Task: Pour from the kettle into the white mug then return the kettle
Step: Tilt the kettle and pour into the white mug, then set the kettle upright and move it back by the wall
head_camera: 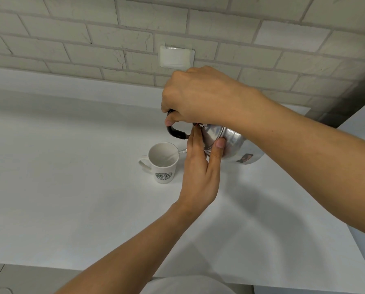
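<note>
A silver metal kettle (238, 145) is tilted to the left above the white counter, and a thin stream of water runs from its spout into the white mug (163, 164). The mug stands upright with a green logo facing me and its handle to the left. My right hand (196, 96) grips the kettle's black handle from above. My left hand (200, 166) has flat fingers pressed against the kettle's lid, thumb on the lid's right side. The spout is mostly hidden behind my left hand.
The white countertop (71, 177) runs to a light brick wall with a white outlet cover (176, 57). A second white surface edge (359, 128) rises at the right. The counter's front edge lies near the bottom of the view.
</note>
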Demonstrator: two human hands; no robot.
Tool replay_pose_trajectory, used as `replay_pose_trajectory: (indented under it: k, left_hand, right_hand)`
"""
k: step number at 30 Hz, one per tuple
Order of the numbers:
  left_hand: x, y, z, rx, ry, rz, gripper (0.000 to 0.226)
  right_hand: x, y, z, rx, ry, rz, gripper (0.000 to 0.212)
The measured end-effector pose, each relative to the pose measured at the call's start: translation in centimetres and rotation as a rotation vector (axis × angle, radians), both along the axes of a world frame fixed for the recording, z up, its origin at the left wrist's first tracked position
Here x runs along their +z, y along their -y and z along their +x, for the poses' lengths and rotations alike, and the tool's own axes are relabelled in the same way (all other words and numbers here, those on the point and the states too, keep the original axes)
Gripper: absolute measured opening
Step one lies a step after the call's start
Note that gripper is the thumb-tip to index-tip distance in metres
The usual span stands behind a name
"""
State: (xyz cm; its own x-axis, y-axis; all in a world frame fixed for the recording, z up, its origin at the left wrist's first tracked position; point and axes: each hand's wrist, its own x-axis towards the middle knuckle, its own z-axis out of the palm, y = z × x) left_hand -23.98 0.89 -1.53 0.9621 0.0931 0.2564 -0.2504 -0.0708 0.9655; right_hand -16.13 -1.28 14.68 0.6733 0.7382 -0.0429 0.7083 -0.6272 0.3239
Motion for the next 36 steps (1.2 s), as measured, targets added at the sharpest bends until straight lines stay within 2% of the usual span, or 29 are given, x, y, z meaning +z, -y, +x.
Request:
replay_pose_trajectory:
  k: [13,20,23,27,29,33,36]
  left_hand:
    - [0.0,-0.4,-0.2,-0.001,-0.006,0.027,0.06]
    - [-0.5,-1.2,-0.1,-0.028,-0.001,0.119,0.06]
    - [-1.0,-1.6,-0.1,-0.083,-0.023,0.165,0.07]
    - [-1.9,-1.9,-0.4,-0.098,-0.07,0.268,0.077]
    - [-2.1,-2.1,-0.7,-0.051,-0.038,0.275,0.067]
    - [-2.2,-2.4,-0.5,0.108,-0.003,0.139,0.027]
    - [-1.6,-2.8,0.9,0.15,-0.014,0.162,0.023]
  right_hand:
    - [0.1,-0.3,-0.2,-0.018,0.021,-0.026,0.033]
    - [-0.8,1.3,0.0,-0.009,0.019,0.061,0.041]
    - [-1.8,3.2,0.0,-0.013,-0.017,0.193,0.041]
    - [-3.7,6.1,-0.6,-0.058,-0.036,0.478,0.042]
    - [-4.9,7.5,-1.1,-0.086,-0.021,0.614,0.041]
    - [-7.2,10.2,-1.9,-0.135,0.038,0.897,0.035]
    - [-8.8,12.1,-2.2,-0.188,0.074,1.045,0.032]
